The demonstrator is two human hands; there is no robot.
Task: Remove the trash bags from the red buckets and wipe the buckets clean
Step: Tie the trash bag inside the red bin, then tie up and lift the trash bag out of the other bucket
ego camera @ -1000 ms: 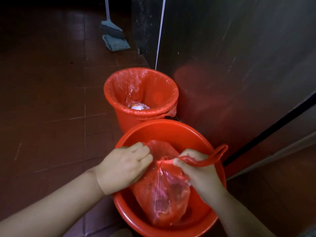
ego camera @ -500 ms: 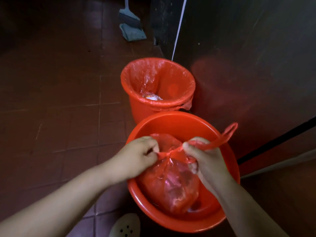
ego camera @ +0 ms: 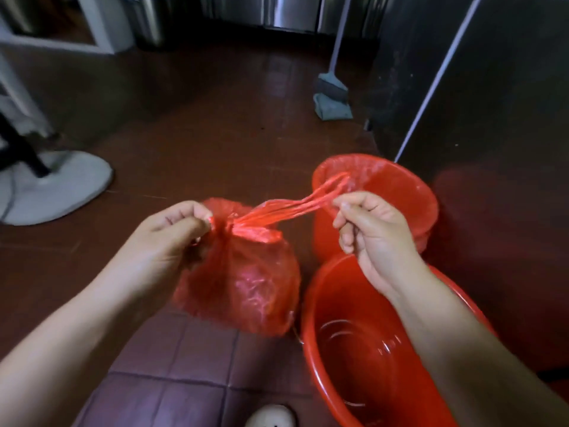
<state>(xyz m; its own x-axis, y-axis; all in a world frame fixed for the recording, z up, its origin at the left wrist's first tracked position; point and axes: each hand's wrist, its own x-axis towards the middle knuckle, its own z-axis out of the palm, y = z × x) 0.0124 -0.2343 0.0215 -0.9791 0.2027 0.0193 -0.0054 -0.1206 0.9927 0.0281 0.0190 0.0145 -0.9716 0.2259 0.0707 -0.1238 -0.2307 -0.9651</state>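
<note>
Lifted out: one bag [ego camera: 246, 282], two hands [ego camera: 172, 238] [ego camera: 372, 229], two buckets [ego camera: 348, 343] [ego camera: 397, 186]

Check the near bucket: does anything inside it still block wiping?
Nothing visible does. The near bucket is bare inside; its bag hangs outside, held by the left hand and right hand.

Trash bag [ego camera: 246, 288] now out of near bucket [ego camera: 369, 349], apparently airborne.

The dark red-brown tiled floor [ego camera: 191, 143] carries two red buckets [ego camera: 363, 349], one just behind the other. A white round base [ego camera: 61, 186] and a broom head [ego camera: 331, 97] also rest on it.
</note>
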